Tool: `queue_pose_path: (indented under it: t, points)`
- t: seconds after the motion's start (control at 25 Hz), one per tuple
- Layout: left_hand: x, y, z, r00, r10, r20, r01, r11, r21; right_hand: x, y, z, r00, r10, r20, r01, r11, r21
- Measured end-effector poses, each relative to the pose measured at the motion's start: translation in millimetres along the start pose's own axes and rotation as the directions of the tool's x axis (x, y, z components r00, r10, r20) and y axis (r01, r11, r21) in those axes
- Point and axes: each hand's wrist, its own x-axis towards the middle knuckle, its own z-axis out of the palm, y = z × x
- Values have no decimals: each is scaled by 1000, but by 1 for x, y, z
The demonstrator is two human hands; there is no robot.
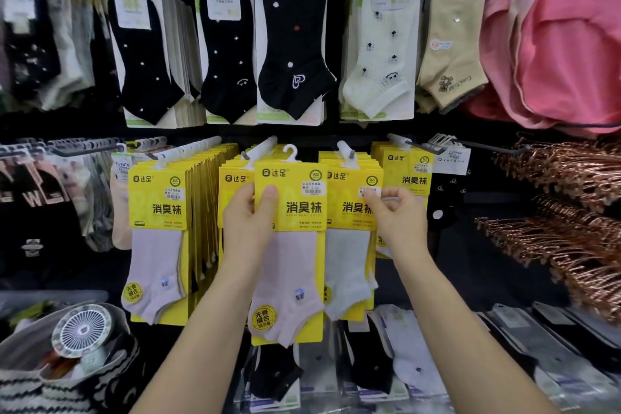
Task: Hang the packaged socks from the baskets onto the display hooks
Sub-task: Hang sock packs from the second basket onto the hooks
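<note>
My left hand (250,222) grips a yellow-carded pack of pale pink socks (289,245) by its left edge, thumb on the front. The pack's white plastic hanger (291,153) stands free in front of the display hooks (260,148), not on one. My right hand (398,217) pinches the top right of the hanging pack of white socks (351,245) on the neighbouring hook (346,149). A further row of the same yellow packs (158,228) hangs to the left.
Black, cream and beige ankle socks (292,44) hang on the row above. Pink garments (554,44) hang at the upper right, copper hangers (571,218) at the right. Flat sock packs (386,363) lie below. A small round fan (80,329) sits in a bag at the lower left.
</note>
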Motion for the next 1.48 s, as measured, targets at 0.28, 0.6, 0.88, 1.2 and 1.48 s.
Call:
queue_pose_path:
  t: [0.28,0.6,0.88,1.2,1.48]
  points:
    - [-11,3,22,994,-84,75,91,992,-92,-7,-17,-8,971,-185,150,154,968,200]
    - [-23,1,42,979,-142,145,160,980,-121,-6,-18,-19,978,-107,181,88,990,108]
    - [-26,-3,45,980,-102,169,107,994,-26,3,-10,-16,991,-75,113,60,989,135]
    - [-26,-21,43,975,-136,178,111,983,143,5,1,-12,996,-59,73,58,998,15]
    - [-27,-32,53,968,-78,240,31,981,194,5,14,-2,999,-50,-6,50,998,-48]
